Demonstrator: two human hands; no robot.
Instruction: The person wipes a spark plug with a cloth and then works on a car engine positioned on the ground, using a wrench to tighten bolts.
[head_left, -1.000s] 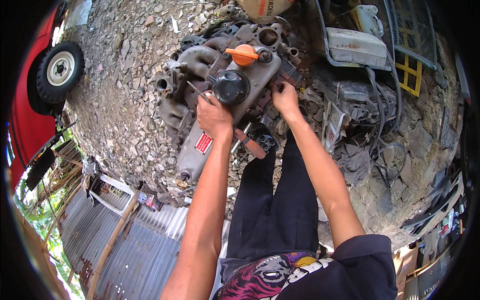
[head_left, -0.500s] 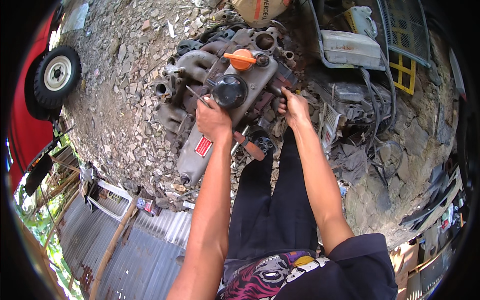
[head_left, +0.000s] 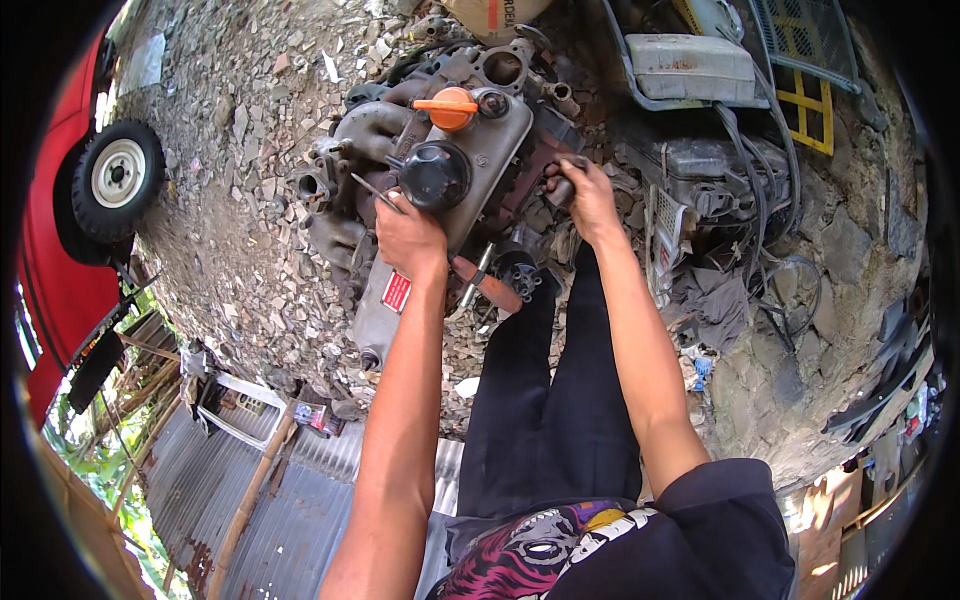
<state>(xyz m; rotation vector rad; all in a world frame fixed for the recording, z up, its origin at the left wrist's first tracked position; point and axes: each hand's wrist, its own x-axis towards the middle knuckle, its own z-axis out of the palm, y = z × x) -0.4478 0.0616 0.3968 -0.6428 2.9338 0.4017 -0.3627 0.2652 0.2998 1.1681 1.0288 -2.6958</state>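
A grey engine valve cover [head_left: 472, 170] with an orange filler cap [head_left: 447, 108] and a round black part [head_left: 434, 176] sits on a dismantled engine on the rubble. Closed over the cover, beside the black part, my left hand [head_left: 408, 238] grips a thin metal tool. Its pointed shaft [head_left: 372, 191] sticks out past the fingers, and a brown handle [head_left: 488, 284] in line with it shows beyond my wrist. My right hand [head_left: 588, 200], fingers curled, is closed at the engine's right side around a dark, rounded piece [head_left: 561, 188] whose kind I cannot tell.
A curved intake manifold [head_left: 370, 132] lies along the engine's left side. Near my legs is a dark round part with holes [head_left: 520, 272]. Right of the engine stand a dirty grey tank [head_left: 692, 72] and black cables [head_left: 745, 170]. A red vehicle's wheel [head_left: 117, 180] is far left.
The view has shifted, so the engine appears slightly higher and further left. My right hand has drawn a little away from the engine's side, its fingers more curled. My left hand keeps its grip.
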